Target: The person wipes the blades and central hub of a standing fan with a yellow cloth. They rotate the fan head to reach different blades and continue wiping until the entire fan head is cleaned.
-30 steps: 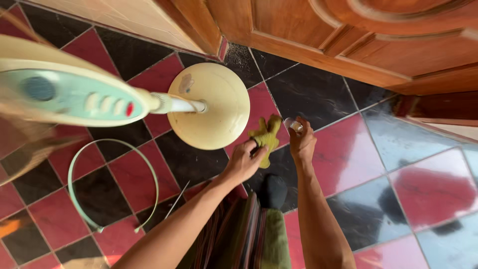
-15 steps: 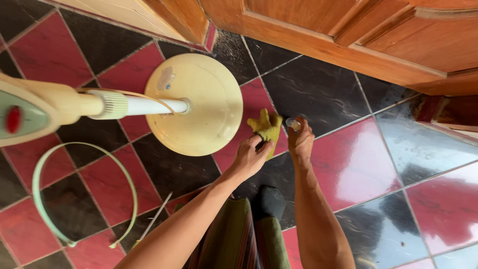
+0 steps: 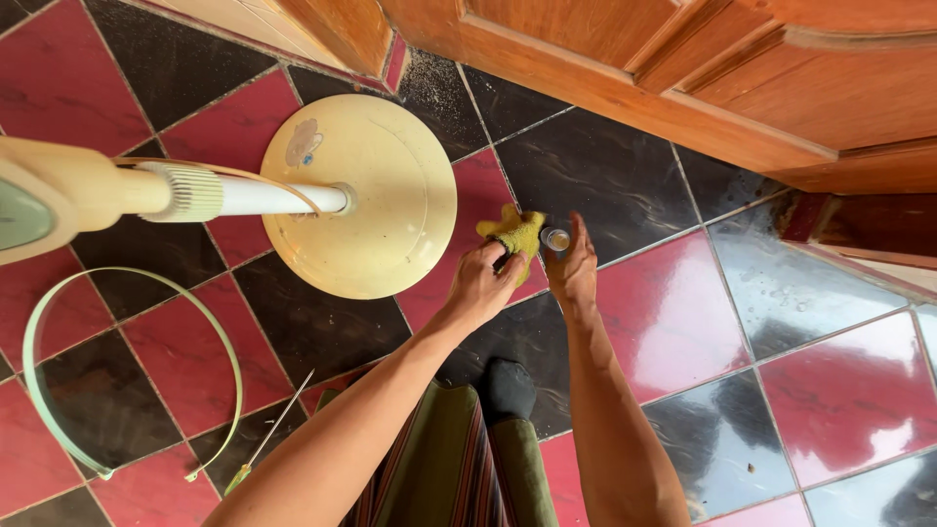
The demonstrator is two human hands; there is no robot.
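The left hand (image 3: 480, 283) is closed around the near end of a yellow cloth (image 3: 514, 234), fingers pinched together on the fabric, so that the rest of the cloth sticks out beyond the knuckles toward the far side, lying on or just over the floor (image 3: 683, 322) of red and black tiles (which of the two cannot be told). Just to its right, the right hand (image 3: 572, 268) holds a small clear bottle (image 3: 556, 239) with a round cap; the fingers curl about its right side and the cap end faces up toward the camera. Bottle and cloth sit right beside each other, nearly touching, with the bottle at the cloth's right edge.

To the left of the cloth lies the round cream base (image 3: 359, 195) of a standing fan, its white pole (image 3: 278, 198) running out leftward to the cream neck at the picture's edge. The cloth rests just off the base's right rim. Farther left and nearer, a pale green ring (image 3: 230, 366) lies flat on the floor, with a thin screwdriver (image 3: 268, 434) beside its near right end. Along the far side runs a brown wooden door (image 3: 683, 68). Between the forearms, a dark-socked foot (image 3: 508, 390) rests on the tiles.
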